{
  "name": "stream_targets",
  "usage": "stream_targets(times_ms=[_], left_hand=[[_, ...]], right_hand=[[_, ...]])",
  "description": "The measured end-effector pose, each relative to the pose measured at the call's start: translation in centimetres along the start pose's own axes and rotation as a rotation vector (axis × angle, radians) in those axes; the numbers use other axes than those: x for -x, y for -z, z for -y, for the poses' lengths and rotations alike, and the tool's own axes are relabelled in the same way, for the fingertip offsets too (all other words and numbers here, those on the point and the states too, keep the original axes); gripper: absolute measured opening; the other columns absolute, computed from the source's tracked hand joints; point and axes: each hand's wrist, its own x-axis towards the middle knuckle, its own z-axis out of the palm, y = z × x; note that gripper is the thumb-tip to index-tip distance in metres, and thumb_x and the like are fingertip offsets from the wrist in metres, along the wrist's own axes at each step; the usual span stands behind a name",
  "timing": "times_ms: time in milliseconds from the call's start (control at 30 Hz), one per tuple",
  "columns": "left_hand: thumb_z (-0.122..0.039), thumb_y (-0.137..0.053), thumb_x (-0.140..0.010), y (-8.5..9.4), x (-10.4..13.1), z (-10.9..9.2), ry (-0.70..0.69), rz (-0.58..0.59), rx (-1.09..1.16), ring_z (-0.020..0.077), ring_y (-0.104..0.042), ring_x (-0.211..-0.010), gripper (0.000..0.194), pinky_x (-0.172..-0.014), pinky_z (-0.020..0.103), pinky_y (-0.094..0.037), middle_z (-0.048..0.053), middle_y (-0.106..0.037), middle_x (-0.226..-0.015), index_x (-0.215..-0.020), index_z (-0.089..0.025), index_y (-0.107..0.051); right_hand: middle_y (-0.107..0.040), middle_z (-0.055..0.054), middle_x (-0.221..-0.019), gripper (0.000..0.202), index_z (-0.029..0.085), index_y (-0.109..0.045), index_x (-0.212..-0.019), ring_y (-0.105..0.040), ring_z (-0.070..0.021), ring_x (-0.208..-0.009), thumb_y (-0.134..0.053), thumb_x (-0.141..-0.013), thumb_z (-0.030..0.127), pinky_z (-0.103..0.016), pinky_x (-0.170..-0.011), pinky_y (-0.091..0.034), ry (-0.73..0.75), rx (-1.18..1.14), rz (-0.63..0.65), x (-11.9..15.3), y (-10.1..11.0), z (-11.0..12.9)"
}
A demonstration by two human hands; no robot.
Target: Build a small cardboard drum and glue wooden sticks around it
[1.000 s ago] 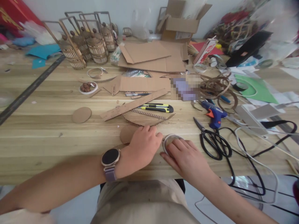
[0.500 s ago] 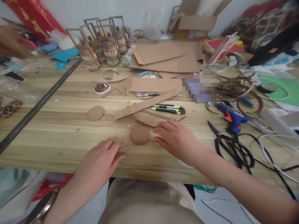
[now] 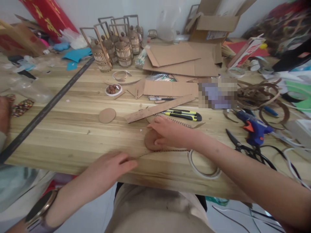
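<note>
Right grip (image 3: 168,132) has moved over the cardboard disc (image 3: 149,141), apparently touching.

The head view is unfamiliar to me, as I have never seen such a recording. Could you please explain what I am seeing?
There is no machine here: someone works bare-handed, and one camera worn on the head looks forward and down. On the light wooden table, the right hand lies over a round, brown cardboard disc; whether it grips it is unclear. The left hand is near the end of a thin, dark strip; I cannot tell if it holds it. Right of the disc lies a thin, pale ring. Farther forward lies a yellow-and-black utility knife; to the right is a blue plastic glue gun.
</note>
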Motion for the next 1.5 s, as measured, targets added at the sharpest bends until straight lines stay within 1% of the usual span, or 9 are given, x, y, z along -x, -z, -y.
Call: stream_targets(times_ms=[133, 233, 333, 500, 667, 900, 1100, 1367, 1500], left_hand=[[-0.004, -0.054, -0.085, 0.1, 0.1, 1.2, -0.229, -0.058, -0.075, 0.0222, -0.06, -0.092, 0.036, -0.08, 0.031, -0.048, 0.004, -0.066, -0.101, -0.109, -0.026, -0.066], [-0.004, -0.056, -0.086, 0.1, -0.2, 1.9, -0.335, -0.113, -0.121, 0.0231, -0.059, -0.1, 0.028, -0.086, 0.034, -0.048, 0.006, -0.066, -0.109, -0.101, -0.024, -0.067], [0.001, -0.053, -0.086, 0.0, -0.6, 2.3, -0.409, -0.146, -0.142, 0.0249, -0.057, -0.11, 0.028, -0.092, 0.037, -0.049, 0.006, -0.065, -0.121, -0.095, -0.022, -0.066], [0.005, -0.049, -0.085, -0.3, -1.4, 2.9, -0.48, -0.163, 0.109, 0.0205, -0.058, -0.112, 0.033, -0.095, 0.032, -0.049, 0.003, -0.068, -0.118, -0.098, -0.023, -0.062], [-0.005, -0.047, -0.093, -0.4, -1.7, 2.7, -0.351, -0.16, 0.474, 0.0154, -0.061, -0.105, 0.024, -0.09, 0.026, -0.05, 0.001, -0.069, -0.11, -0.099, -0.024, -0.059], [-0.019, -0.042, -0.096, -0.7, -1.5, 1.8, -0.104, -0.18, 0.571, 0.0164, -0.065, -0.097, 0.018, -0.084, 0.028, -0.053, 0.002, -0.068, -0.105, -0.104, -0.024, -0.058], [-0.022, -0.038, -0.098, -0.9, -1.9, 1.7, -0.088, -0.189, 0.553, 0.0169, -0.065, -0.104, 0.02, -0.09, 0.03, -0.052, 0.003, -0.068, -0.111, -0.106, -0.024, -0.056], [-0.025, -0.038, -0.1, -0.4, -2.1, 1.4, -0.07, -0.193, 0.666, 0.0208, -0.058, -0.12, 0.017, -0.098, 0.035, -0.049, 0.005, -0.062, -0.129, -0.103, -0.025, -0.055], [-0.024, -0.037, -0.102, 0.0, -3.0, 0.1, -0.095, -0.264, 0.895, 0.0167, -0.062, -0.104, 0.015, -0.09, 0.031, -0.051, 0.004, -0.063, -0.117, -0.1, -0.024, -0.052]], right_hand=[[-0.068, -0.002, -0.089, 0.006, 0.021, -0.064, -0.09, -0.064, -0.0169, -0.082, -0.061, -0.086, 0.019, -0.026, -0.07, -0.047, -0.057, -0.302, -0.089, 2.5, 2.3, -0.3], [-0.07, -0.002, -0.093, 0.011, 0.022, -0.061, -0.097, -0.065, -0.0168, -0.082, -0.052, -0.091, 0.022, -0.027, -0.07, -0.047, -0.056, -0.396, -0.074, 5.8, 2.8, 0.1], [-0.071, -0.003, -0.09, 0.016, 0.022, -0.059, -0.101, -0.067, -0.0175, -0.079, -0.048, -0.091, 0.019, -0.028, -0.068, -0.048, -0.077, -0.376, -0.018, 8.5, 1.8, 0.9], [-0.071, -0.008, -0.098, 0.017, 0.021, -0.061, -0.099, -0.066, -0.0213, -0.093, -0.049, -0.088, 0.017, -0.033, -0.079, -0.05, -0.055, -0.369, -0.005, 9.4, 0.1, 1.1], [-0.071, -0.006, -0.091, 0.016, 0.02, -0.059, -0.1, -0.065, -0.019, -0.08, -0.047, -0.092, 0.026, -0.03, -0.069, -0.048, -0.134, -0.403, 0.064, 7.9, 0.2, -0.5], [-0.072, -0.005, -0.094, 0.025, 0.021, -0.062, -0.11, -0.064, -0.018, -0.077, -0.044, -0.096, 0.032, -0.028, -0.065, -0.046, -0.103, -0.416, 0.0, 6.5, 1.0, -1.4], [-0.073, -0.005, -0.104, 0.029, 0.023, -0.062, -0.118, -0.068, -0.0194, -0.09, -0.039, -0.099, 0.026, -0.028, -0.074, -0.047, -0.032, -0.359, 0.095, 6.1, 1.2, -0.1], [-0.073, -0.004, -0.099, 0.027, 0.024, -0.063, -0.115, -0.068, -0.0193, -0.084, -0.041, -0.099, 0.022, -0.027, -0.067, -0.045, -0.029, -0.211, 0.113, 5.8, 0.8, 0.8], [-0.074, -0.003, -0.1, 0.026, 0.023, -0.063, -0.113, -0.069, -0.0192, -0.086, -0.043, -0.097, 0.017, -0.025, -0.066, -0.044, -0.034, -0.194, 0.109, 5.7, 0.6, 1.1]])
